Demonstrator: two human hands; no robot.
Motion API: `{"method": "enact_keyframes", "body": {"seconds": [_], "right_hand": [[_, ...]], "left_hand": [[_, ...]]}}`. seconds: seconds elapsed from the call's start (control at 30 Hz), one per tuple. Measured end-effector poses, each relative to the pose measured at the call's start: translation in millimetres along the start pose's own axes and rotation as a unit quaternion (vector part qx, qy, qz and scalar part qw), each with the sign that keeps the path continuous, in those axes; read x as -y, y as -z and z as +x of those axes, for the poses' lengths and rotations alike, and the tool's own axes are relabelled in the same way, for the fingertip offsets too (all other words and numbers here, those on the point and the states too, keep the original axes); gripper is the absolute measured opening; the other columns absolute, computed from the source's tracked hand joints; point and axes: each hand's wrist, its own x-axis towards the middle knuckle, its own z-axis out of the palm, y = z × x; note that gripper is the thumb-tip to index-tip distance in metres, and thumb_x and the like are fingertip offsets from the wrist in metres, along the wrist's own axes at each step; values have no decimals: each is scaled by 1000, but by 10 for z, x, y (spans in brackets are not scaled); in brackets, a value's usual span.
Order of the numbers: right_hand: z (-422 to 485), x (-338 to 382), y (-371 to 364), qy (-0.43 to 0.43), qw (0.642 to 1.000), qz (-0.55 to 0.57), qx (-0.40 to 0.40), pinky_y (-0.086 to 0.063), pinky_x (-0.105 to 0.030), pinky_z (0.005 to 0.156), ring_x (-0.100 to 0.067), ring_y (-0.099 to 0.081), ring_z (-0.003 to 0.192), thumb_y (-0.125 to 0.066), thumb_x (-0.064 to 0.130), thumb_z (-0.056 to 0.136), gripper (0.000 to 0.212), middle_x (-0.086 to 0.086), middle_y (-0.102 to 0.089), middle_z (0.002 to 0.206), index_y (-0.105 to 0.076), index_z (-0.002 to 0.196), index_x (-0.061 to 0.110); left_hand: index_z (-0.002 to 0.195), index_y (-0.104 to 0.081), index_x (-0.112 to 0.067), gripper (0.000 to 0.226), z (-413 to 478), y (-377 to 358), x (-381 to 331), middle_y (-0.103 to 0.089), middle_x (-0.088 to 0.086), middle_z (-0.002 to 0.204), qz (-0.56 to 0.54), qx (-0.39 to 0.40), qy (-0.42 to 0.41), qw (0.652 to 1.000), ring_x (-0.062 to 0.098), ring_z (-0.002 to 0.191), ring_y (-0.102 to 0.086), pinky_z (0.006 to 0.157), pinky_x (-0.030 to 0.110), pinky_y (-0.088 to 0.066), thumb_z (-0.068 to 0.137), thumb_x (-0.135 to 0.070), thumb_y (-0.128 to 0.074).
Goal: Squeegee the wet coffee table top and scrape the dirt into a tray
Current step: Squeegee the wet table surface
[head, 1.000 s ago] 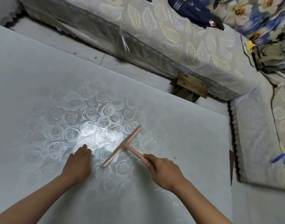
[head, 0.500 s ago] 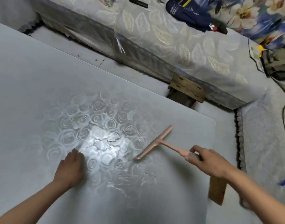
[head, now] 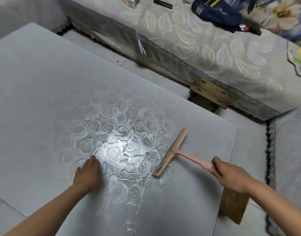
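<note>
No legible text, white lettering on the dark blue fabric item (head: 214, 16) lying on the sofa cover (head: 197, 48), too blurred to read, print on the small box (head: 131, 1) at the top edge, indistinct

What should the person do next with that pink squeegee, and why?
Probably carry the squeegee left, near the left hand, and set its blade down there. The right hand grips the handle, but most of the water on the table lies left of the blade, so a pull rightward from here would miss it.
</note>
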Motion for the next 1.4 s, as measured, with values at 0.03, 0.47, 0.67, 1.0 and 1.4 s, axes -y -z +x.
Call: {"method": "enact_keyframes", "body": {"seconds": [0.03, 0.47, 0.67, 1.0, 1.4], "right_hand": [[-35, -13, -24, -2, 1000, 6, 8, -39, -31, 60, -15, -53, 71, -30, 46, 100, 20, 7, -52, 82, -32, 97, 27], [-431, -464, -123, -67, 997, 45, -17, -36, -31, 58, -17, -53, 73, -31, 47, 98, 21, 7, -54, 84, -28, 88, 29], [-330, -1177, -160, -32, 996, 59, -63, -36, -19, 55, -9, -50, 69, -31, 58, 95, 26, 12, -51, 74, -32, 93, 32], [83, -2555, 124, 84, 995, -25, -44, -40, -17, 61, -4, -61, 96, -32, 57, 96, 28, 16, -59, 99, -33, 123, 50], [1080, -1262, 82, 295, 943, -114, -101, -42, -34, 79, -26, -59, 101, -20, 51, 100, 43, 1, -59, 112, -23, 143, 50]], "left_hand": [[137, -28, 0, 48, 8, -1, 8, -19, 11, 152, -4, 4, 0, 1000, 27, 137, -28, 109, 50, -30, 93, -16, -36], [151, 2, -8, 63, -222, 104, -564, 9, 7, 160, 23, -16, -39, 999, 22, 148, -3, 117, 44, -17, 99, -23, -31], [152, -2, -12, 64, -191, 53, -1253, 10, 7, 160, 39, -54, -47, 997, 21, 148, -2, 118, 40, -14, 97, -18, -33], [152, 5, -9, 71, -400, -459, -2434, 12, 7, 160, 14, -50, 31, 998, 22, 148, 2, 120, 41, -10, 92, -5, -32], [151, -10, -10, 67, -491, -640, -2589, -6, 6, 160, -28, 7, 106, 994, 19, 147, -12, 119, 40, -15, 91, -11, -39]]}}
